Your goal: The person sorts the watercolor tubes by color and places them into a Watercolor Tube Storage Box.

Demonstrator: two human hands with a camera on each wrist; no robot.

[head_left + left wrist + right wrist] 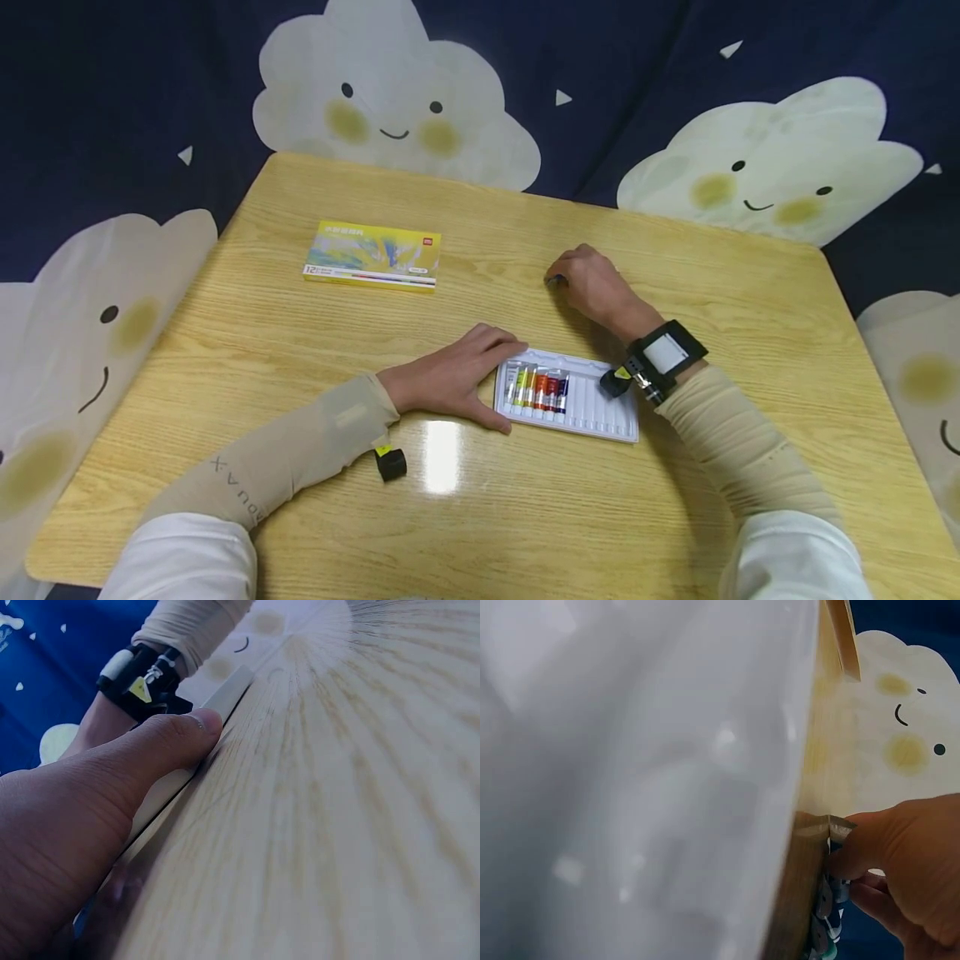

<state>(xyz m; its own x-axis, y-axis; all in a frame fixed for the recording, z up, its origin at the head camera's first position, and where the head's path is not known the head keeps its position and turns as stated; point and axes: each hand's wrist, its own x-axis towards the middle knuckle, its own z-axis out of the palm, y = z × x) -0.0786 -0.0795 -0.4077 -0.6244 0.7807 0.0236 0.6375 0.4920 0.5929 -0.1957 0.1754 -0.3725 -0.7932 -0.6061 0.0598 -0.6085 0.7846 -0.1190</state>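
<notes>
A white plastic paint tray [596, 412] lies on the table, with several coloured paint tubes [542, 392] side by side in its left half. My left hand [456, 377] grips the tray's left end, its thumb along the near edge and fingers at the far corner. Beyond the tray, my right hand [595, 286] pinches a dark paint tube [841, 828] between thumb and fingers, low over the table. Most of that tube is hidden by the hand. In the right wrist view, more tubes [823, 915] show beside the fingers, partly covered.
A flat yellow paint box [371, 257] lies at the back left of the wooden table [247, 350]. Behind the table hangs a dark blue cloth [592, 50] with cloud faces. The right wrist's camera [616, 382] hangs over the tray's right part.
</notes>
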